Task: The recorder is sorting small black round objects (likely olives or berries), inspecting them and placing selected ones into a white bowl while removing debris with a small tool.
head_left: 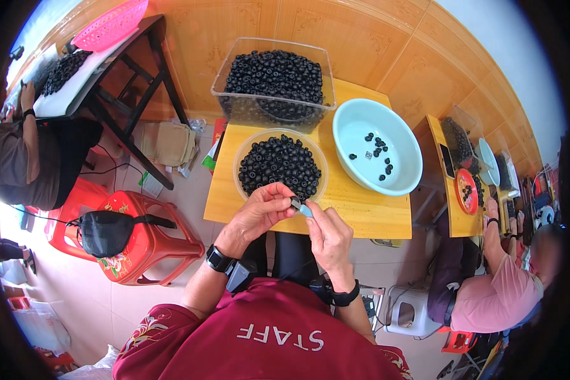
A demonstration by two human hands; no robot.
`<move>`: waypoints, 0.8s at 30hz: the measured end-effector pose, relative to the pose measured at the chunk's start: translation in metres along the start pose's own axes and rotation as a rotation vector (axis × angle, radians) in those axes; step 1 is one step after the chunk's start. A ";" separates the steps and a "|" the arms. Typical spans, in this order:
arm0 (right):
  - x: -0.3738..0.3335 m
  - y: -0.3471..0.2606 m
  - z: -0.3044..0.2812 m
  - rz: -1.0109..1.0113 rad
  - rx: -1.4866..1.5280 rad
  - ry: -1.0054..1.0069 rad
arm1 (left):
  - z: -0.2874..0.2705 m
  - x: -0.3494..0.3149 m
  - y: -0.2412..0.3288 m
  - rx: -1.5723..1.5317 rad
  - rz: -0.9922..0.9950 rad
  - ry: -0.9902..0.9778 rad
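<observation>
Between the thumb and fingers of my left hand (259,212) is a small black ring-shaped part (294,202). My right hand (331,237) grips a small tool with a light blue handle (306,210), its metal end against the black part. The exact kind of tool is too small to tell. Both hands are just above the near edge of a yellow wooden table (367,215). Just beyond them stands a round clear tub (237,171) full of similar black parts (278,161). A light blue basin (408,149) to the right holds several more, with a small patterned square.
Behind the tub, a clear rectangular bin (269,104) is heaped with black parts. Red plastic stools (152,237) stand at left, one carrying a black pouch (106,233). Other people work at a dark-legged table (130,120) on the left and a second yellow table (446,196) on the right.
</observation>
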State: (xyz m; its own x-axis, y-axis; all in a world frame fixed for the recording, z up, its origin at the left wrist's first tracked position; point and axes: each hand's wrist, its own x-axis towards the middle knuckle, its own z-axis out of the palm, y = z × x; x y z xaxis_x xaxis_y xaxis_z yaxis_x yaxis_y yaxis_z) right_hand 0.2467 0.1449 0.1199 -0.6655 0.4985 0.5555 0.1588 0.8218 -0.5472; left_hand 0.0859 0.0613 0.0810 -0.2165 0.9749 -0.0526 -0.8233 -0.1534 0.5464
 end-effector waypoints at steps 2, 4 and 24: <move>0.000 0.003 0.001 -0.016 0.012 0.010 | 0.002 0.000 0.003 0.008 -0.014 -0.013; -0.002 0.008 0.001 -0.014 0.037 0.012 | 0.006 -0.001 0.005 0.015 -0.033 -0.028; -0.058 0.105 0.009 0.399 -0.287 -0.006 | 0.021 0.006 0.007 0.028 -0.060 -0.023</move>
State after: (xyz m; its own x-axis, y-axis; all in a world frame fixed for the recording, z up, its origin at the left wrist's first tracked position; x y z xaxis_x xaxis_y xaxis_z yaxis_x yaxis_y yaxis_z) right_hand 0.2955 0.1995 0.0248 -0.5159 0.7890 0.3335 0.5960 0.6103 -0.5219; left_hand 0.0893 0.0691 0.1020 -0.1554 0.9856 -0.0671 -0.8193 -0.0906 0.5662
